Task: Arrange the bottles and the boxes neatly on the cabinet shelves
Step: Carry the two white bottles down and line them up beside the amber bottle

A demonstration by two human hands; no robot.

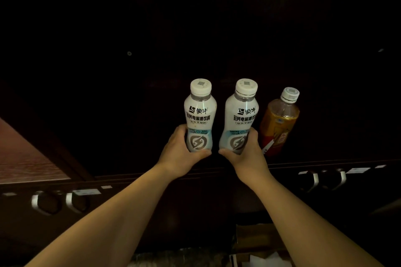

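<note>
Head view: two white bottles [200, 115] [239, 117] are being gripped by left hand [181, 154] and right hand [246, 154], seemingly being stood beside the amber bottle [278, 121]; level release is being called for.

A dim home storage spot — dark wooden cabinet [325, 166] with metal pulls [315, 180], drink bottles [200, 115] shelved.

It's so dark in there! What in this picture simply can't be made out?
All in the head view:
- The cabinet interior: lost in darkness, so other shelves or items cannot be seen.
- Lower parts of the two white bottles: covered by the left hand and right hand.
- Whether those bottles rest on the shelf: too dark.
- The amber bottle: label too dim to read.
- The boxes below: cut by the bottom edge.
</note>
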